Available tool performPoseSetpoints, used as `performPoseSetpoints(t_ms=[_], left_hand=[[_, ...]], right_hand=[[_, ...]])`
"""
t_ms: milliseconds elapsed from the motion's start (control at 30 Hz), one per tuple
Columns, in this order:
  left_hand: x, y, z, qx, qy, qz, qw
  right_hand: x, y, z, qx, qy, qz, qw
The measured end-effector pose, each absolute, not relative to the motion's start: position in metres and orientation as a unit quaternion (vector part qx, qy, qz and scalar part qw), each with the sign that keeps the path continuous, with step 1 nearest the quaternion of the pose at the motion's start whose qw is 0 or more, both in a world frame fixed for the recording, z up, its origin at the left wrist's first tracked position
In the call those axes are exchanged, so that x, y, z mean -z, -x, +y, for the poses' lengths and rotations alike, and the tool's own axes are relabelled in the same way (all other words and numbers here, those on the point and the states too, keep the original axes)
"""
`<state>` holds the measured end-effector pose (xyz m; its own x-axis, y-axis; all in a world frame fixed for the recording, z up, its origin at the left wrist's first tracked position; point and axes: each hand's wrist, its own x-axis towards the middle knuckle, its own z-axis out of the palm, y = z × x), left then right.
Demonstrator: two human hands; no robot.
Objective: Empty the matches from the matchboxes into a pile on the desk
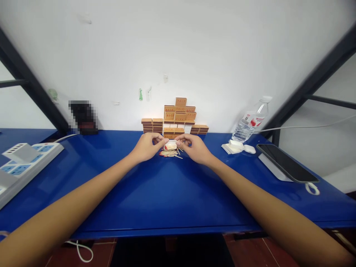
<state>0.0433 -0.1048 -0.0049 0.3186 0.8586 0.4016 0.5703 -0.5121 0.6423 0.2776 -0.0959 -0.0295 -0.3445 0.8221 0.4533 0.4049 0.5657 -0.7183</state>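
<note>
Between both hands is a small white matchbox tray [170, 142], tilted so that some matches show inside it. My left hand [150, 145] pinches its left end with thumb and fingers. At the right end, my right hand [193, 147] grips the tray in the same way. A loose heap of red-tipped matches [169, 152] lies on the blue table just below the tray. Close behind the hands, orange-brown matchboxes [180, 116] are stacked against the wall in a stepped pile. The fingertips behind the tray are partly hidden.
A white power strip [30, 159] lies on the table [167, 200] at left, with a pixelated dark object [85, 116] behind it. A water bottle [251, 120] leans at the back right. Nearby are a white earphone case [249, 149] and a phone [286, 162] on a stand.
</note>
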Motion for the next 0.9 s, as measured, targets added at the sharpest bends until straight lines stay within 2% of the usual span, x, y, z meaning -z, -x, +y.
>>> performPoseSetpoints(t_ms=[167, 767, 900], left_hand=[[-0.003, -0.048, -0.09, -0.362, -0.807, 0.434, 0.171], [0.014, -0.031, -0.095, -0.383, -0.851, 0.359, -0.008], [0.009, -0.022, -0.11, -0.369, -0.845, 0.388, 0.003]], right_hand=[[0.029, -0.28, -0.089, -0.23, 0.397, -0.759, 0.461], [0.03, -0.281, -0.099, -0.077, 0.331, -0.836, 0.43], [0.03, -0.282, -0.101, -0.062, 0.319, -0.842, 0.43]])
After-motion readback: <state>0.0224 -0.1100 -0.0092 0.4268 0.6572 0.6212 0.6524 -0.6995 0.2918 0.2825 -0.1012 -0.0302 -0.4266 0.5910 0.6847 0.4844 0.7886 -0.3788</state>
